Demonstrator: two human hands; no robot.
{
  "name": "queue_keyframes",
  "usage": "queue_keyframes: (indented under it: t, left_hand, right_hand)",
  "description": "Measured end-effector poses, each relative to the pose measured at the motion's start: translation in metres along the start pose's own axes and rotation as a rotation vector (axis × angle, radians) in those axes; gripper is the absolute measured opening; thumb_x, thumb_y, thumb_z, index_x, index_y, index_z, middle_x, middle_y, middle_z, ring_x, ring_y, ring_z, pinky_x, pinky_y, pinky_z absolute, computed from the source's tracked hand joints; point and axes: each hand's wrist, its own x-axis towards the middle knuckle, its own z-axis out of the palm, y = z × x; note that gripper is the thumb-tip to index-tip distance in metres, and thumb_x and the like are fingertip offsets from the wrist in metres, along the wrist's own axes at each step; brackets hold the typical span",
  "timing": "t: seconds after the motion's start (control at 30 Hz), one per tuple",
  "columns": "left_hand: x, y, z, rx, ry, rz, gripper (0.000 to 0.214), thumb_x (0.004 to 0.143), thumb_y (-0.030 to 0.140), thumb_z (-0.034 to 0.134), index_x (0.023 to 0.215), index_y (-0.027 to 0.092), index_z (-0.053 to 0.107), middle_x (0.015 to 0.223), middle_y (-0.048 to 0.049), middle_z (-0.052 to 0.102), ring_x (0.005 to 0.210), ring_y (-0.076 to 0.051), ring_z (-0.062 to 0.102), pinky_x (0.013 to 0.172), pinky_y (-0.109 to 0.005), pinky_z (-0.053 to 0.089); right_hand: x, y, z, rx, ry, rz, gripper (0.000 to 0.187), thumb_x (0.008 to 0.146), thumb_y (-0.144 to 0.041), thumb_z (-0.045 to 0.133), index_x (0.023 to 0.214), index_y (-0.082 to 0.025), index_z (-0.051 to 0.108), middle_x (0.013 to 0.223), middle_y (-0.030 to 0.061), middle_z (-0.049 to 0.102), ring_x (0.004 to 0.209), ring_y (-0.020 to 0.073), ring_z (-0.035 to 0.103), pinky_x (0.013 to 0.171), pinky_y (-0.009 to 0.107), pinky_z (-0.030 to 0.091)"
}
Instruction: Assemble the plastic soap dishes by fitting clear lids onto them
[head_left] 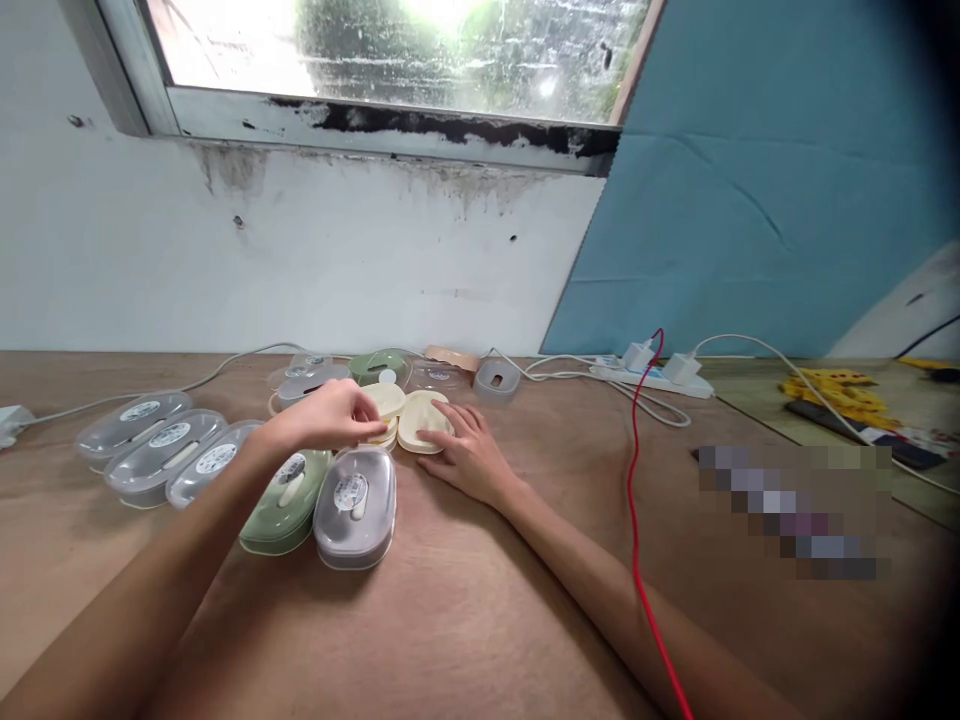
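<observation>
My left hand (337, 412) is closed, its fingertips pinching at the edge of a small stack of cream plastic pieces (386, 398). Exactly how many of them it grips is hidden. Beside the stack, my right hand (472, 455) lies with fingers stretched over a single shallow cream piece (416, 418), touching it. Just in front of my left hand are a grey oval lidded box (375, 500) with a round printed label and a green lidded box (281, 515), partly behind my forearm.
Several grey lidded boxes (165, 450) sit at the left. Behind the hands are a green part (377, 366) and a grey part with a hole (496, 378). A power strip (652, 378) lies at the wall; a red cable (634, 500) crosses the table to the right.
</observation>
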Motion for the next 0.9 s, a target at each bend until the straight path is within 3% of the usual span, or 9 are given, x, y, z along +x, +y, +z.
queue_keyframes:
  t: [0.1,0.17,0.3,0.4,0.5,0.63,0.77,0.9]
  left_hand:
    - [0.014,-0.028,0.003,0.024,0.213,-0.066,0.039,0.082,0.048,0.061,0.096,0.018,0.081,0.087,-0.0096,0.077,0.080,-0.025,0.071,0.071,-0.033,0.052]
    - [0.022,-0.045,0.005,0.042,0.284,-0.100,0.041,0.079,0.049,0.064,0.101,0.018,0.081,0.093,-0.0103,0.076,0.085,-0.027,0.070,0.079,-0.036,0.054]
    - [0.029,-0.072,0.004,0.067,0.385,-0.166,0.049,0.079,0.054,0.064,0.112,0.021,0.079,0.112,-0.0110,0.072,0.110,-0.034,0.067,0.100,-0.043,0.051]
    - [0.026,-0.089,-0.002,0.083,0.429,-0.246,0.065,0.076,0.055,0.067,0.130,0.020,0.071,0.134,-0.0149,0.064,0.136,-0.043,0.051,0.114,-0.051,0.041]
    - [0.023,-0.105,-0.006,0.064,0.397,-0.317,0.087,0.070,0.057,0.073,0.144,0.015,0.059,0.141,-0.0189,0.062,0.137,-0.046,0.051,0.112,-0.053,0.043]
    - [0.023,-0.118,-0.008,0.010,0.349,-0.355,0.094,0.064,0.060,0.076,0.144,0.015,0.056,0.143,-0.0184,0.064,0.129,-0.041,0.062,0.105,-0.044,0.051]
    - [0.022,-0.118,-0.010,-0.028,0.358,-0.374,0.095,0.057,0.062,0.079,0.139,0.017,0.060,0.144,-0.0164,0.065,0.130,-0.040,0.063,0.104,-0.041,0.051]
    - [0.020,-0.114,-0.011,-0.059,0.413,-0.404,0.094,0.055,0.061,0.084,0.134,0.014,0.063,0.141,-0.0176,0.067,0.130,-0.042,0.062,0.105,-0.042,0.051]
  right_hand:
    - [0.002,0.001,0.001,0.014,0.047,-0.061,0.016,0.097,-0.034,0.072,0.109,-0.026,0.080,0.149,0.0146,0.061,0.135,0.0329,0.057,0.118,0.059,0.037]
    - [0.003,-0.001,0.000,0.035,0.092,-0.077,0.015,0.099,-0.034,0.069,0.106,-0.025,0.078,0.143,0.0139,0.066,0.128,0.0308,0.061,0.115,0.056,0.040]
    - [0.004,-0.005,-0.004,0.130,0.242,0.035,0.019,0.105,-0.034,0.056,0.113,-0.022,0.069,0.130,0.0147,0.070,0.119,0.0291,0.064,0.105,0.049,0.047]
    - [0.005,-0.005,-0.005,0.259,0.360,0.147,0.020,0.107,-0.035,0.048,0.115,-0.022,0.061,0.123,0.0144,0.070,0.115,0.0283,0.065,0.099,0.046,0.048]
    - [0.005,-0.002,-0.004,0.306,0.448,0.223,0.024,0.109,-0.039,0.039,0.116,-0.023,0.057,0.121,0.0149,0.067,0.115,0.0292,0.063,0.100,0.048,0.047]
    - [0.003,-0.008,-0.006,0.482,0.549,0.361,0.037,0.107,-0.053,0.033,0.113,-0.024,0.056,0.117,0.0156,0.063,0.110,0.0315,0.062,0.097,0.049,0.050]
    - [0.000,-0.021,-0.005,0.698,0.583,0.565,0.046,0.105,-0.066,0.030,0.103,-0.027,0.054,0.091,0.0063,0.062,0.079,0.0241,0.060,0.073,0.038,0.052]
    - [0.002,-0.022,-0.002,0.788,0.549,0.671,0.049,0.102,-0.068,0.036,0.079,-0.026,0.044,0.068,-0.0028,0.045,0.059,0.0164,0.044,0.056,0.029,0.041]
